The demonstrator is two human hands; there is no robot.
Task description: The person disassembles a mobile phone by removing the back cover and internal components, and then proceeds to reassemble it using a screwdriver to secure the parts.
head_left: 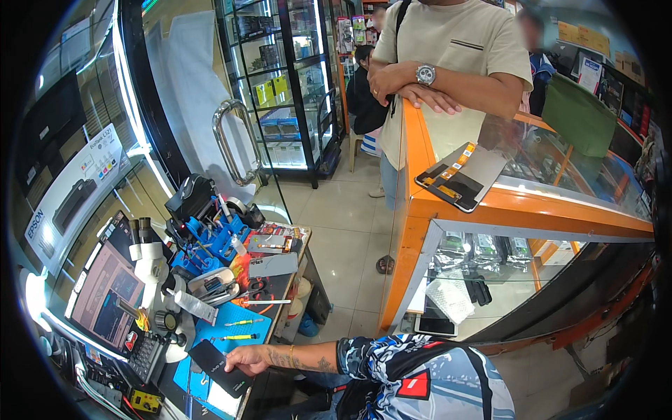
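The person's right hand [246, 360] pinches the near side of a black smartphone [208, 357], thumb and fingers closed on its edge; the phone is at the lower left, over the near end of the cluttered bench [305, 241], its dark face turned up with pale lettering on it; whether it touches the surface beneath cannot be told; the left hand is out of view.

Beyond the phone lies a blue work mat [246, 311], with two slim yellow-green screwdrivers [239, 337] on it, roughly parallel; a white tube [196, 306] lies slanted at its far left corner, and black-handled scissors [259, 285] lie past the mat, near a flat grey panel [273, 264]; a blue tool rack [213, 241] stands further back.

To the left are a white microscope [148, 269] and a lit screen [105, 301], with a black keyboard [145, 358] below.

At the upper right, another person in a cream T-shirt [448, 42] leans with crossed forearms on an orange-framed display case [409, 241]; a detached display panel [484, 189] with an orange ribbon lies on its top, just below those forearms.
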